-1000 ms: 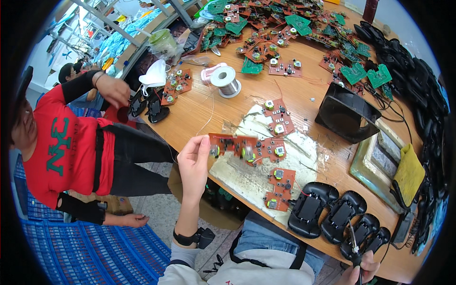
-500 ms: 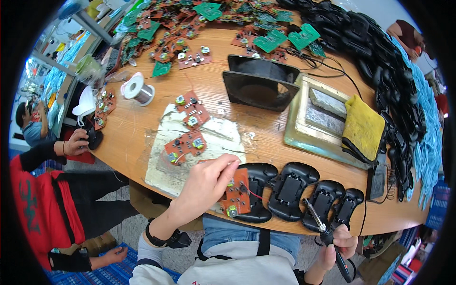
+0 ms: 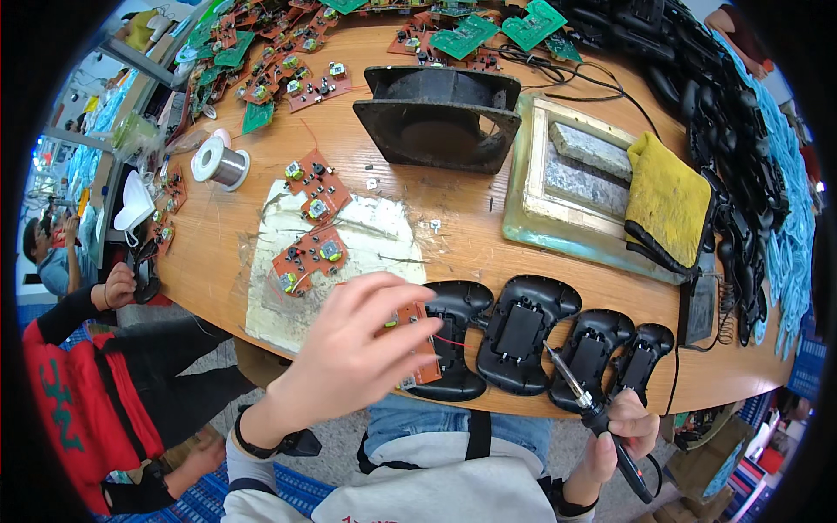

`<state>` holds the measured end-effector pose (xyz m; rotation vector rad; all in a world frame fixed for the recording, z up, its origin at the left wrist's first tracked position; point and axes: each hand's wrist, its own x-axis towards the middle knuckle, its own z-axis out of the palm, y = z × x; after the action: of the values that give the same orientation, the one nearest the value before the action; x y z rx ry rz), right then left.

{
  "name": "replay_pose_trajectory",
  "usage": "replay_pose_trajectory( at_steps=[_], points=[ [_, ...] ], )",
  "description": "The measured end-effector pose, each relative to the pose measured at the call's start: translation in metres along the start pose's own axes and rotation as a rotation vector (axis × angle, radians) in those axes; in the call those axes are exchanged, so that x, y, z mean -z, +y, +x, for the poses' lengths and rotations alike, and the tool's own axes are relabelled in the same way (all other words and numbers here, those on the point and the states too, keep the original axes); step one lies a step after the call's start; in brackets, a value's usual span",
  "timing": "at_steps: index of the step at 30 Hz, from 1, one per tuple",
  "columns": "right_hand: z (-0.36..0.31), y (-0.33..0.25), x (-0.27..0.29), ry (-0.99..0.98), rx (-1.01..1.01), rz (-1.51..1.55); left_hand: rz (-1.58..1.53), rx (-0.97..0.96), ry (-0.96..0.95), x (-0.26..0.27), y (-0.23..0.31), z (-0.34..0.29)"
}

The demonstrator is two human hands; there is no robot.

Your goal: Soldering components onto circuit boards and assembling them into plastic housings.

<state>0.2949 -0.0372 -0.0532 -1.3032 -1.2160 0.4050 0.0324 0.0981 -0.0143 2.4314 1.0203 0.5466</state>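
My left hand [image 3: 353,344] is spread over an orange-brown circuit board [image 3: 427,370], its fingers apart and partly covering it. That board lies over the leftmost black game controller shell [image 3: 466,375], and a thin red wire runs from it to the right. In my right hand [image 3: 629,427] is a soldering iron [image 3: 602,419], its tip pointing up and left near the controller shells. Two more shells, a larger one [image 3: 526,336] and a smaller one [image 3: 593,349], lie in the row, with another at the right end. Beyond my left hand, brown boards [image 3: 311,260] rest on a pale worn mat [image 3: 366,225].
A black fan [image 3: 436,122] and a framed box [image 3: 532,209] with a yellow cloth [image 3: 667,205] stand mid-table. A solder spool [image 3: 221,164] is at left. Piled boards [image 3: 296,65] and black shells [image 3: 737,174] line the far side. A person in red [image 3: 83,392] sits at left.
My left hand has opened from a pinch and spread its fingers over the board. The view has shifted, while the right hand still holds the soldering iron near the shells.
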Motion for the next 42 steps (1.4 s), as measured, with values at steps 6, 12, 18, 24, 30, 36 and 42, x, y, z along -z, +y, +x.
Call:
replay_pose_trajectory(
  at_steps=[6,12,18,24,30,36,42],
  points=[
    [-0.001,-0.001,-0.004,-0.011,-0.03,0.052,0.082,-0.068,-0.158,-0.022,-0.001,0.006],
    [-0.008,0.016,0.018,0.118,-0.1,0.147,-0.49,0.135,0.144,-0.016,-0.002,0.011],
    [0.008,0.009,-0.006,0.228,0.067,0.201,-0.579,0.125,0.327,-0.005,0.011,0.014],
    [0.006,0.019,0.001,0.175,0.126,0.238,-0.579,0.089,0.325,-0.023,0.005,0.014],
    [0.009,0.028,0.018,0.144,0.299,-0.043,-0.462,0.271,0.83,0.015,-0.038,-0.062],
    [0.011,0.02,0.016,0.114,0.272,-0.053,-0.609,0.852,1.406,0.08,-0.104,-0.183],
    [0.016,0.001,-0.005,0.069,0.259,-0.067,-0.636,0.889,1.508,0.093,-0.127,-0.219]
  ],
)
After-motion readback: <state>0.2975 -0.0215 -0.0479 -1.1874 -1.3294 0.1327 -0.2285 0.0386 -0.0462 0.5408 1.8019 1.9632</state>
